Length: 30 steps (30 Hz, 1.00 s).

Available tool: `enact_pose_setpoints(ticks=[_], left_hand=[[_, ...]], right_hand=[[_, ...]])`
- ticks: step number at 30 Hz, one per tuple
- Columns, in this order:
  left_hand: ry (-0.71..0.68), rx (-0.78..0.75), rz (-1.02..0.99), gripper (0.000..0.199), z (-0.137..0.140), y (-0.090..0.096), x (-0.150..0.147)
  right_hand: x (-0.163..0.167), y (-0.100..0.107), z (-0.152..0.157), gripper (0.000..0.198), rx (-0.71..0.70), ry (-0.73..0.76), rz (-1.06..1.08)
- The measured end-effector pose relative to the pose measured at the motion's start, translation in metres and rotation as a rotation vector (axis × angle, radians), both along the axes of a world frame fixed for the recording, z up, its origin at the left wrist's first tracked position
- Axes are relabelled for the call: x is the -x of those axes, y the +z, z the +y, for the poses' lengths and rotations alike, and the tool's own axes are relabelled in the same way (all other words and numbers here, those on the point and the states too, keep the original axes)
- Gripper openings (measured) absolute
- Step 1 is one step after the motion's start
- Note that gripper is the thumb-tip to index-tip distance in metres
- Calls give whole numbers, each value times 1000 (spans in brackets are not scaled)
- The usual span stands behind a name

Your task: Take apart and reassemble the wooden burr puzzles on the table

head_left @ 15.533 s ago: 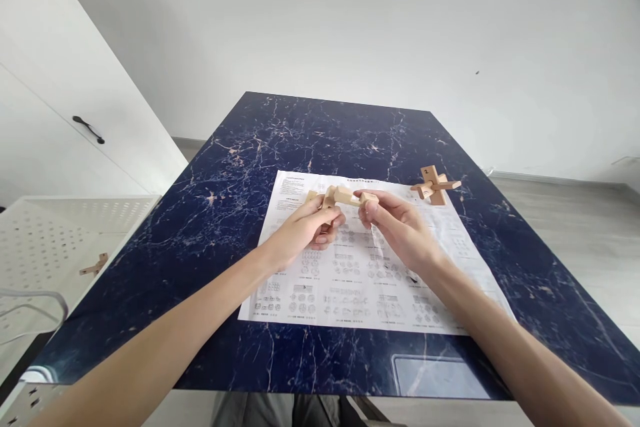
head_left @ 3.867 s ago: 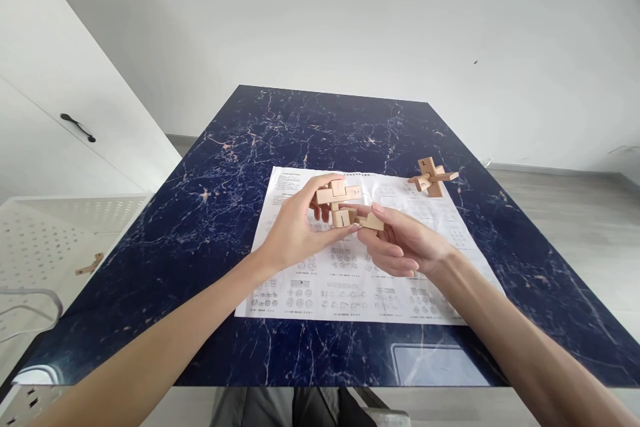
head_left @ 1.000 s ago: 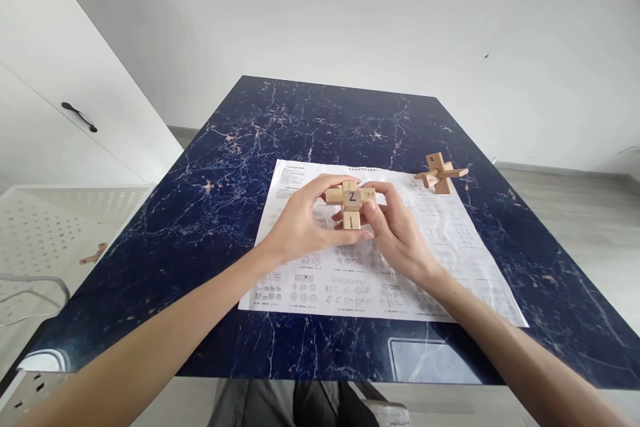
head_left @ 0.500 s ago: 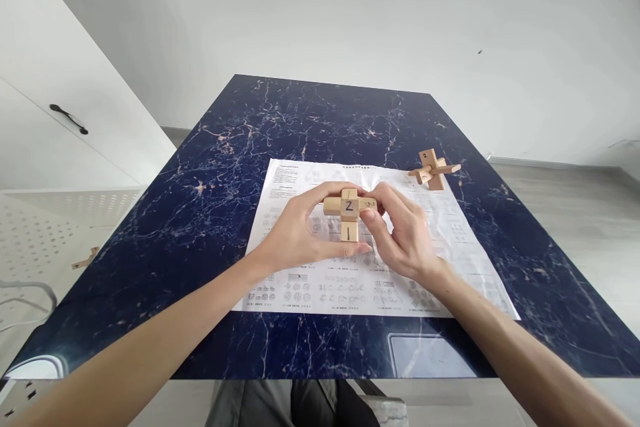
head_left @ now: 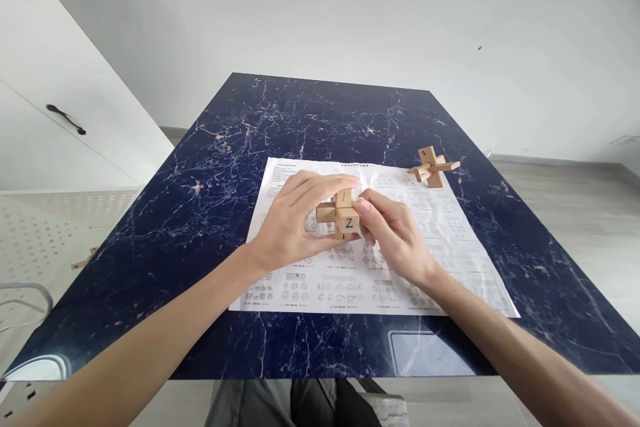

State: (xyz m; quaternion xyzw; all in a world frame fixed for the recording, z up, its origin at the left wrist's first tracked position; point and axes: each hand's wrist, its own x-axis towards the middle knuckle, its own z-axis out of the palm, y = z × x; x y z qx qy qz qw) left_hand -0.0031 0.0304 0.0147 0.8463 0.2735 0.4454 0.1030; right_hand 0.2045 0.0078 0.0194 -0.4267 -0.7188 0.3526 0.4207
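Note:
Over the printed sheet (head_left: 310,300) I hold a wooden burr puzzle (head_left: 348,221) made of crossed bars, with a handwritten 2 on the end facing me and a 1 on the upright bar. My left hand (head_left: 290,220) is closed round it from the left, fingers over the top and thumb beneath. My right hand (head_left: 395,233) is closed on its right side, thumb and finger pinching the bar there, which they mostly hide.
A second wooden cross puzzle (head_left: 431,168), marked 2 and 3, sits at the sheet's upper right corner. The dark blue marbled table (head_left: 300,113) stands against a white wall. A white cabinet with a black handle (head_left: 66,119) is to the left.
The burr puzzle has tilted, so the 2 end points lower and the upright bar's 1 shows above it. My left fingers now reach over its top; it has shifted slightly left.

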Motion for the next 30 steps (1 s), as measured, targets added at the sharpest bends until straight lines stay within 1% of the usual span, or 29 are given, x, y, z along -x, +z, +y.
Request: enact_pose_setpoints(ticks=[2,6,10,13,17,19,23,25,27,30], left_hand=[[7,12,8,64,1,0,0],[32,136,44,64,2,-1,-1],[58,277,63,75,5,-8,0],[93,340,86,80,8,-15,2],[155,376,180,67,10,-19,4],[162,360,240,60,10,-20,5],[113,292,356,53,9,-23,6],[107,271,377,52,9,-25,6],[109,259,378,51,9,-25,6],[106,264,390,53,9,-25,6]], right_hand=[[1,0,0,52,-4,-11,1],[4,-4,2,52,-66,-100,-36],[3,-12,7,49,-138,-181,-92],[-1,-16,12,48,-162,-223,-135],[-6,-15,22,50,-203,-266,-180],[-12,-11,27,51,-199,-299,-223],[-37,-1,27,52,-213,-374,-389],[-57,0,21,52,-234,-453,-455],[-79,-4,13,54,-191,-519,-516],[-108,-12,3,55,-92,-661,-613]])
